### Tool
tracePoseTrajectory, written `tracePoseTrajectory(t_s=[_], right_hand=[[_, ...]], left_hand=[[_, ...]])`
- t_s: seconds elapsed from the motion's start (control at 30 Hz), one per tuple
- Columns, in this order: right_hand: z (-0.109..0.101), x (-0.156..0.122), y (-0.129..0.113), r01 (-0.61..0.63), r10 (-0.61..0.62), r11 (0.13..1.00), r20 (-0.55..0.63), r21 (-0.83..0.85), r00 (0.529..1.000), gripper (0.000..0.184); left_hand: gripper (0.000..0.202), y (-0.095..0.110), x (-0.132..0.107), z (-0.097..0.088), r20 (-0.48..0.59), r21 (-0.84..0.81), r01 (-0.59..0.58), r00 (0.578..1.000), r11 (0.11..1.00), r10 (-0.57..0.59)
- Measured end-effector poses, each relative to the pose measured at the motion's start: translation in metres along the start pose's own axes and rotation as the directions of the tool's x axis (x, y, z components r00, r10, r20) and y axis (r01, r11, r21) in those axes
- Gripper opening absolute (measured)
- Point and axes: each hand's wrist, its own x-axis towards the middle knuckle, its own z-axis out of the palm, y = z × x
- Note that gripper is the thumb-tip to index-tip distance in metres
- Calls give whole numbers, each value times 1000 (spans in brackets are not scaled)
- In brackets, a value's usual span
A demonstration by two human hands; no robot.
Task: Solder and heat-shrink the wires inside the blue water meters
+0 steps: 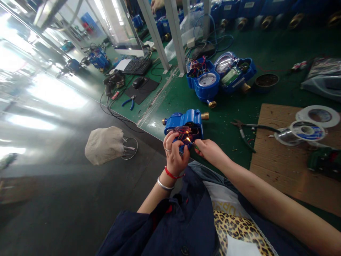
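A blue water meter (185, 122) with brass ends lies at the near edge of the green bench (226, 106), its housing open and red wires showing. My left hand (174, 153) is closed around the meter's near side and the wires. My right hand (209, 151) is closed on a small lighter (194, 145). A small flame (187, 139) burns at the wires between the two hands.
Two more blue meters (206, 83) (234, 74) stand further back. Pliers (243, 129) lie right of my hands beside a wooden board (287, 160) with solder and tape reels (306, 131). A keyboard (137, 65), mouse and blue-handled pliers (129, 103) sit at left. A cloth-covered stool (105, 144) stands on the floor.
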Motion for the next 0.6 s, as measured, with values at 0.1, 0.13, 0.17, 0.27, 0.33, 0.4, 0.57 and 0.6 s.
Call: tracePoseTrajectory(t_s=[0.1, 0.13, 0.17, 0.27, 0.33, 0.4, 0.57, 0.6], right_hand=[[1, 0, 2, 1, -1, 1000, 4, -1, 1000, 40], [0, 0, 1, 4, -4, 1000, 5, -5, 1000, 41], [0, 0, 1, 6, -6, 1000, 7, -10, 1000, 41], [-3, 1, -1, 18, -18, 999, 0, -29, 1000, 42], [-4, 2, -2, 23, -24, 999, -6, -44, 1000, 43], [-4, 1, -2, 25, -26, 998, -7, -60, 1000, 43], [-4, 0, -1, 44, -45, 994, -8, -102, 999, 42], [-4, 0, 0, 48, -49, 993, -9, -112, 999, 42]], left_hand=[[9, 1, 1, 0, -1, -6, -2, 1000, 1000, 2], [9, 1, 1, 0, -5, -11, -4, 1000, 1000, 4], [9, 1, 1, 0, -11, -16, -7, 1000, 1000, 7], [9, 1, 1, 0, -7, -20, -4, 1000, 1000, 4], [10, 0, 0, 0, 4, -15, 3, 1000, 1000, -3], [10, 0, -1, 0, 11, -12, 8, 1000, 1000, -8], [9, -1, -1, 1, 5, -15, 7, 1000, 1000, -7], [8, -1, -1, 1, 6, -15, 2, 1000, 1000, -2]])
